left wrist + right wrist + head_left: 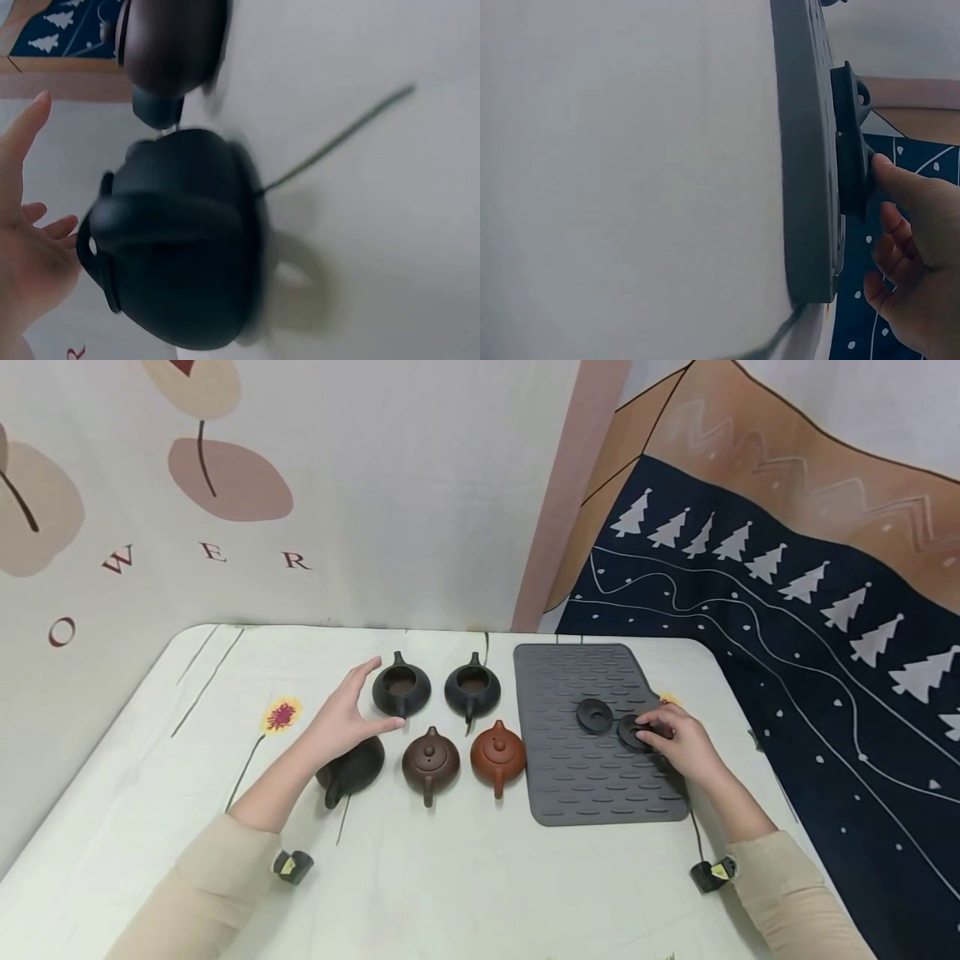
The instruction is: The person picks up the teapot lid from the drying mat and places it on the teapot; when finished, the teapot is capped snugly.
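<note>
My right hand [686, 747] pinches a black teapot lid [628, 733] on the grey ridged mat [585, 793]. In the right wrist view the thumb is at the knob of that lid [853, 180]. Right beside it on the mat lies another black lid [595, 716]. My left hand [337, 722] hovers with fingers spread over a black teapot [356, 768]; the left wrist view shows this teapot [180, 277] with its loop-knobbed lid on. Just past the left fingertips stands a lidless black teapot [382, 700], its opening facing up.
A second lidless black teapot [472, 695] stands in the back row. In front of it are a lidded brown teapot [431, 764] and a lidded reddish teapot [498, 758], the latter close to the mat's left edge. A printed cloth [750, 652] hangs behind the table at right.
</note>
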Demonstrator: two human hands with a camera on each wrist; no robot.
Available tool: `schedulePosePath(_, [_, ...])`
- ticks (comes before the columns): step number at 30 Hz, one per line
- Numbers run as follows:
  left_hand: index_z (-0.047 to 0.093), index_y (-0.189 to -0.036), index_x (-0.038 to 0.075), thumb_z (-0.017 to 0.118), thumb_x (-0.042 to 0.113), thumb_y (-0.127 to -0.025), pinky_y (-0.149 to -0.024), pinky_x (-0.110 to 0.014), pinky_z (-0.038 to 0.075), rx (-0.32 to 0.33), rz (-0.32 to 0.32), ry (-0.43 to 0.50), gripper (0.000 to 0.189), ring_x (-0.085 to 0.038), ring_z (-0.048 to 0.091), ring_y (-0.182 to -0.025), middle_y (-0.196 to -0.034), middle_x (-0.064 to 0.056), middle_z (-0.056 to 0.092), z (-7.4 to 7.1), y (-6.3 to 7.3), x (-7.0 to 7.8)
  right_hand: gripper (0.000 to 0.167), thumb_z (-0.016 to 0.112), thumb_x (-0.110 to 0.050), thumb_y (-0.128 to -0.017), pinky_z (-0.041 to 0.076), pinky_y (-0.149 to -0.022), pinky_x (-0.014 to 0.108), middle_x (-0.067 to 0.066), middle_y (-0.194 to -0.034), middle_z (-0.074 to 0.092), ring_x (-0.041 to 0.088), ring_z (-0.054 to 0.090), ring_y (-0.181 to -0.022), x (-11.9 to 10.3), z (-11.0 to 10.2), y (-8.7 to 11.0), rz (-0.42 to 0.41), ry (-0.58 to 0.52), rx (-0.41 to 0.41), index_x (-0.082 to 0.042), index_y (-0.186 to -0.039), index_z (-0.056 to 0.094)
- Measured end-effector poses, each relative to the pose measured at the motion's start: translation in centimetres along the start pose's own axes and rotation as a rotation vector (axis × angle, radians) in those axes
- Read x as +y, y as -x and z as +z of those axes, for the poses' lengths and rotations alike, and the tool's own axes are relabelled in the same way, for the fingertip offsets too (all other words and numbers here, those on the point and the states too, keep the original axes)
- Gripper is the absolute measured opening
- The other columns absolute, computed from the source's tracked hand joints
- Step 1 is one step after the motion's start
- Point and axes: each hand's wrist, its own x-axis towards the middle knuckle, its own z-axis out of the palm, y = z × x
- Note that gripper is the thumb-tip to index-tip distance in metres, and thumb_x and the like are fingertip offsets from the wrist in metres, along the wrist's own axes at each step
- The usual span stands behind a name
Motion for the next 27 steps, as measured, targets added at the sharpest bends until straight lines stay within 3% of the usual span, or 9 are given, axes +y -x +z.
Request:
schedulePosePath(13, [0.019, -0.152, 0.005, 0.079, 0.041, -0.078, -0.107, -0.057, 0.023, -0.072, -0.046, -0.023, 0.102, -0.038, 0.02, -0.14, -0.154, -0.018, 0.023, -0.8, -2.1, -2.4, 0.009, 0.071, -0.004, -0.085, 0.037, -0.059, 0.028, 0.009, -0.093, 0.058, 0.021, 0.044, -0.074, -0.3, 0.1, -0.2, 0.029, 0.006, 0.019, -0.001, -0.094, 0.069])
schedulePosePath(27, [0.016, -0.152, 0.003, 0.078, 0.044, -0.078, -0.109, -0.056, 0.019, -0.144, -0.121, -0.02, 0.105, -0.038, 0.018, -0.14, -0.154, -0.019, 0.023, -1.2, -3.3, -3.7, 0.007, 0.071, -0.002, -0.085, 0.037, -0.06, 0.028, 0.008, -0.091, 0.059, 0.021, 0.044, -0.074, -1.2, -0.2, 0.1, 0.019, 0.024, 0.025, -0.002, -0.092, 0.069])
